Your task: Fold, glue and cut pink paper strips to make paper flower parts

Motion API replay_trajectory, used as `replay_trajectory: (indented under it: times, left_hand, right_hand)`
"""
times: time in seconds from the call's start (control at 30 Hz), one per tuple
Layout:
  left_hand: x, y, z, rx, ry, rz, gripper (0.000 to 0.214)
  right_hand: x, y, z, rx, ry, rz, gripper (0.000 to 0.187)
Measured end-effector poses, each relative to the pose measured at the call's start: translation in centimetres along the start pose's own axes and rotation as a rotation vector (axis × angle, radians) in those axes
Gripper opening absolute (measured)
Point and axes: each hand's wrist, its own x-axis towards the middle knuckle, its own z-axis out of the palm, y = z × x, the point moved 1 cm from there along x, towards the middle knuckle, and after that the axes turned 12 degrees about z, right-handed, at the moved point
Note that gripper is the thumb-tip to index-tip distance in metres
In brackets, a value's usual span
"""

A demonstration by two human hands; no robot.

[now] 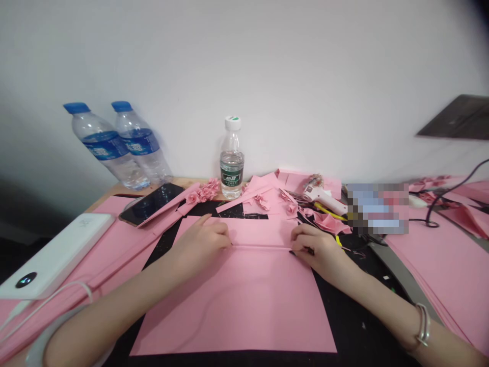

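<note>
A large sheet of pink paper (244,306) lies flat in front of me. Across its upper part runs a thin pink strip (262,247), like a narrow roll or folded edge of paper; I cannot tell which. My left hand (206,238) is closed at the strip's left end, its fingertips curled down. At the other end, my right hand (319,250) pinches with thumb and fingers, and a small dark tip shows there. Both hands rest low over the sheet.
Behind stand a small water bottle (232,168) and two leaning bottles (105,148). A phone (153,204) and white power bank (57,255) lie left. Paper flowers (204,192), a glue gun (323,196), a blurred screen (376,209) and pink sheets (439,260) surround the black mat (344,316).
</note>
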Motion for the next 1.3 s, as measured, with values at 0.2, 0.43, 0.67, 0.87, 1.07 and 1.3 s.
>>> replay_trajectory:
  times: [0.2, 0.43, 0.67, 0.87, 1.07, 1.3]
  left_hand:
    - [-2.6, 0.7, 3.1, 0.023, 0.128, 0.137, 0.031]
    - [-2.4, 2.1, 5.9, 0.075, 0.004, 0.181, 0.054]
    - [-0.1, 3.7, 5.3, -0.046, -0.036, 0.164, 0.063]
    - [-3.1, 2.8, 3.3, -0.149, -0.013, 0.044, 0.052]
    - [-5.5, 2.2, 3.3, -0.065, 0.037, -0.043, 0.044]
    - [-3.8, 1.6, 2.4, 0.012, 0.129, 0.013, 0.032]
  right_hand:
    - [-3.7, -0.6, 1.4, -0.361, 0.097, -0.182, 0.032]
    - [-4.0, -4.4, 3.6, -0.539, 0.012, -0.183, 0.051]
    - [-2.9, -6.8, 4.9, -0.41, -0.111, -0.125, 0.052]
    - [-4.6, -3.6, 2.5, -0.44, -0.073, -0.112, 0.047]
    - [-5.7, -1.1, 1.4, -0.428, 0.052, -0.115, 0.038]
    - [-3.0, -1.9, 1.0, -0.402, 0.064, -0.016, 0.028]
